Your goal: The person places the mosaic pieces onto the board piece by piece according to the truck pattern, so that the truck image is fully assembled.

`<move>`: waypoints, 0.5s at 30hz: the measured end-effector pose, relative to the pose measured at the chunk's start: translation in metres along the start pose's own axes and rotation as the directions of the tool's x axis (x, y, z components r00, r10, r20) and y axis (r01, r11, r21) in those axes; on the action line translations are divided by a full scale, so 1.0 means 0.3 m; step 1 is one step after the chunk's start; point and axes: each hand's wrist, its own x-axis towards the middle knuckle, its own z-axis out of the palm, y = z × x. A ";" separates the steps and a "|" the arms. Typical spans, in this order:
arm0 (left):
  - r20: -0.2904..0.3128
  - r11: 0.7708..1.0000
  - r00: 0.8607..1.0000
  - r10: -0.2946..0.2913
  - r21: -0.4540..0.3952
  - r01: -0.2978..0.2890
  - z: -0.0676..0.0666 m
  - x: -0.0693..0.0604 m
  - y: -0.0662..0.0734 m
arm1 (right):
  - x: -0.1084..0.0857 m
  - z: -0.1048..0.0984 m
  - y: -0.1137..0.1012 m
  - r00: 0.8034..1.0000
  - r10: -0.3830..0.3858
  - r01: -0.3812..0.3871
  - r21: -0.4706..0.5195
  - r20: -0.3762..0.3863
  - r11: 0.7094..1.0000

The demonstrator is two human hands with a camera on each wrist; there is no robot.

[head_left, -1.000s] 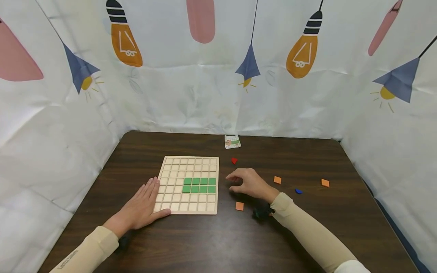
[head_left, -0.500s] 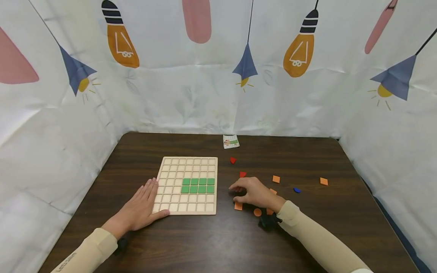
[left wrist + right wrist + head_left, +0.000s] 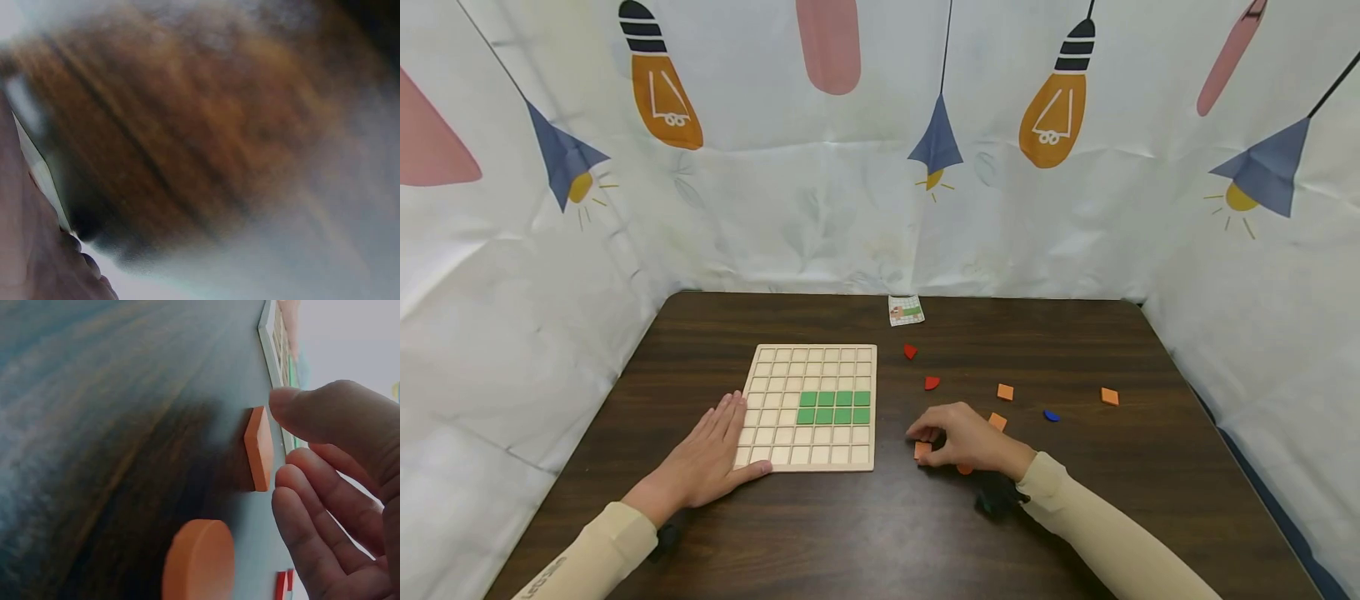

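A light wooden board (image 3: 778,398) with a grid of square recesses lies on the table, and several green square tiles (image 3: 824,415) fill two short rows at its right. My left hand (image 3: 703,458) rests with straight fingers along the board's left edge, thumb at its near left corner. To the right of the board, my right hand (image 3: 970,437) hovers low over an orange square tile (image 3: 260,450). In the right wrist view its thumb and fingers stand apart around that tile, which lies on the table. An orange round piece (image 3: 203,565) lies nearer the wrist.
Two red pieces (image 3: 932,383) lie beyond the right hand. Further right are loose orange square tiles (image 3: 1109,397) and a blue piece (image 3: 1051,416). A small printed card (image 3: 906,311) lies at the back of the dark table (image 3: 820,542). The left wrist view is mostly blurred.
My right hand has moved nearer and slightly right, from beside the board down to the orange square tile, uncovering a second red piece. The left hand stays on the board's edge.
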 end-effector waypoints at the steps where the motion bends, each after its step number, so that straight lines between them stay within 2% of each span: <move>1: 0.000 1.000 1.000 0.000 0.001 0.000 0.000 0.000 -0.001 | -0.001 0.001 0.000 1.000 -0.002 0.002 0.001 0.006 1.000; 9: -0.001 1.000 1.000 0.000 -0.004 0.000 0.001 -0.003 -0.002 | -0.009 0.006 0.001 0.999 0.044 -0.044 0.010 0.028 0.999; 15: -0.005 1.000 1.000 -0.001 -0.003 0.001 -0.004 -0.005 0.001 | -0.012 0.013 0.004 0.999 0.050 -0.050 0.005 0.021 0.999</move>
